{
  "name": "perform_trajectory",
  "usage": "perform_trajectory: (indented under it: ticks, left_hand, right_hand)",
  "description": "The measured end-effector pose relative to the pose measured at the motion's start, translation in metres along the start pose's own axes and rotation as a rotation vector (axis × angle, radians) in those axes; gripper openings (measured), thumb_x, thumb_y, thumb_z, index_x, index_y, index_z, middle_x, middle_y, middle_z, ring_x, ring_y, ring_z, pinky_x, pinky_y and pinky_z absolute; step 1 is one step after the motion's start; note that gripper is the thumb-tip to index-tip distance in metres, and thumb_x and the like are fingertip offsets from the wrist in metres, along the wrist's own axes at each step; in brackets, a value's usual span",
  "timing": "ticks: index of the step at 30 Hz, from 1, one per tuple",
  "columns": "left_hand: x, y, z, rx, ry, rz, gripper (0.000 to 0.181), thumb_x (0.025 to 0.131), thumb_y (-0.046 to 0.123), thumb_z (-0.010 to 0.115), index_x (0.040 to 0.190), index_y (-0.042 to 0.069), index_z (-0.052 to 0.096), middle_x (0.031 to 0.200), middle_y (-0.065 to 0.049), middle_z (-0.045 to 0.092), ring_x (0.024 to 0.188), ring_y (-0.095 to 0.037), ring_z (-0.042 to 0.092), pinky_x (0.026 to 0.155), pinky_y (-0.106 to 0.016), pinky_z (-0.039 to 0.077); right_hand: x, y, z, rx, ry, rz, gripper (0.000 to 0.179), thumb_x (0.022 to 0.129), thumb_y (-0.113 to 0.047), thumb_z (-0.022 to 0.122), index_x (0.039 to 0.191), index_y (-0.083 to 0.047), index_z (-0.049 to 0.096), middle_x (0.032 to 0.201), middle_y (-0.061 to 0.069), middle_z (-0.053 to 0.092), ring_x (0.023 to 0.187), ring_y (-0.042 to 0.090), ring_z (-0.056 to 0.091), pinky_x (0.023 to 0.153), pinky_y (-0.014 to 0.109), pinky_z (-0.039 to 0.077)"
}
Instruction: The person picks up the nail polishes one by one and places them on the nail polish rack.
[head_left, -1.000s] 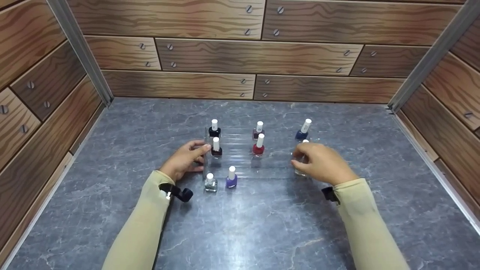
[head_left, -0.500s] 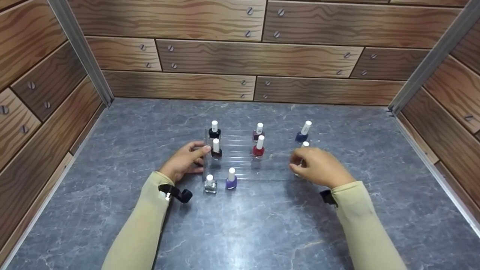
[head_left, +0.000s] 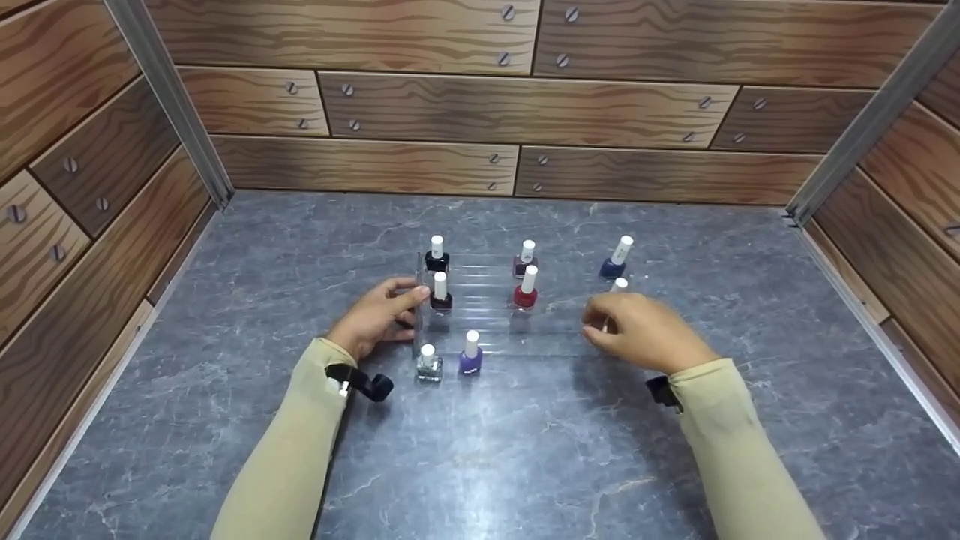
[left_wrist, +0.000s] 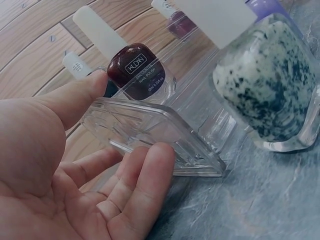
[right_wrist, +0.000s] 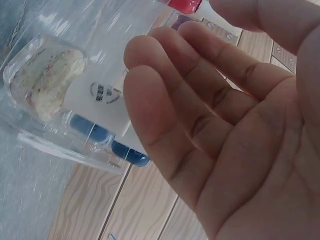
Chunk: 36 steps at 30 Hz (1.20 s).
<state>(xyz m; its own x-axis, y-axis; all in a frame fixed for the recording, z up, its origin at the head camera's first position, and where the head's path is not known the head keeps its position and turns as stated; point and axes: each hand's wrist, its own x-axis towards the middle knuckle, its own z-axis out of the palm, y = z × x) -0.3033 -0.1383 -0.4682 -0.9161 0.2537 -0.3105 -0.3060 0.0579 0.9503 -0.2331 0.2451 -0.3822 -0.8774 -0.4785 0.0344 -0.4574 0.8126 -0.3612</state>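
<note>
A clear stepped display rack (head_left: 487, 341) bears several white-capped nail polish bottles. My left hand (head_left: 375, 319) holds the rack's left end panel (left_wrist: 145, 130), thumb at its upper edge and fingers against the outer side. Just inside the panel stands a dark red nail polish bottle (left_wrist: 136, 70). My right hand (head_left: 637, 330) is at the rack's right end, fingers loosely bent and thumb apart from them. Beside its fingertips stands a cream speckled nail polish bottle (right_wrist: 47, 80), its cap partly covered by a finger; from the head view the hand mostly hides this bottle.
In front of the rack's left end stand a green-speckled bottle (head_left: 429, 366) and a purple bottle (head_left: 471, 360). On the rack are a red bottle (head_left: 525, 296), a black bottle (head_left: 437, 260) and a dark blue bottle (head_left: 613, 268). Wood-patterned walls (head_left: 375, 165) enclose the table.
The head view has shifted slightly. My right hand has moved a little at the rack's right end and covers more of the cream speckled bottle. The left hand keeps its place.
</note>
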Motion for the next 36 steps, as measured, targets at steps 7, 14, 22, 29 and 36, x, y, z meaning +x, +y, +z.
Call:
perform_trajectory:
  ticks: [7,14,22,29,36]
  left_hand:
    - [0.001,0.003,0.0,-0.002,-0.001,-0.005,0.064,0.099,0.036,0.072,0.152,0.012,0.045,0.121,-0.01,0.055,0.091,-0.017,0.059,0.077,-0.031,0.063]
    - [0.002,0.005,-0.003,0.001,0.009,-0.003,0.066,0.098,0.038,0.073,0.152,0.012,0.045,0.124,-0.011,0.055,0.092,-0.018,0.059,0.078,-0.031,0.063]
    - [0.002,-0.002,0.0,0.0,0.001,-0.01,0.066,0.097,0.038,0.073,0.151,0.012,0.045,0.122,-0.01,0.056,0.091,-0.018,0.06,0.077,-0.031,0.063]
    - [0.003,0.001,0.003,-0.009,0.001,-0.01,0.065,0.097,0.037,0.074,0.151,0.013,0.046,0.124,-0.011,0.057,0.09,-0.016,0.06,0.078,-0.031,0.063]
    - [0.002,-0.002,0.0,-0.021,0.007,-0.005,0.063,0.098,0.036,0.073,0.151,0.013,0.046,0.116,-0.01,0.057,0.086,-0.015,0.059,0.073,-0.028,0.062]
  right_hand:
    - [-0.001,-0.03,0.013,0.074,-0.054,-0.064,0.024,0.097,-0.023,0.072,0.116,-0.009,0.07,0.103,0.001,0.072,0.091,0.014,0.066,0.082,0.036,0.061]
    - [0.022,-0.068,0.04,0.02,-0.127,-0.153,0.043,0.098,-0.019,0.07,0.138,-0.007,0.061,0.119,0.009,0.069,0.101,0.022,0.068,0.09,0.038,0.061]
    - [0.044,-0.082,0.068,0.043,-0.097,-0.184,0.048,0.099,-0.022,0.07,0.144,-0.01,0.057,0.12,0.009,0.065,0.098,0.021,0.065,0.089,0.039,0.06]
    - [0.052,-0.085,0.07,0.058,-0.036,-0.206,0.033,0.099,-0.027,0.072,0.126,-0.008,0.07,0.11,0.009,0.065,0.09,0.02,0.061,0.08,0.036,0.058]
    - [0.051,-0.081,0.076,0.08,-0.027,-0.215,0.015,0.093,-0.02,0.075,0.1,-0.011,0.067,0.094,0.002,0.067,0.083,0.02,0.064,0.074,0.033,0.059]
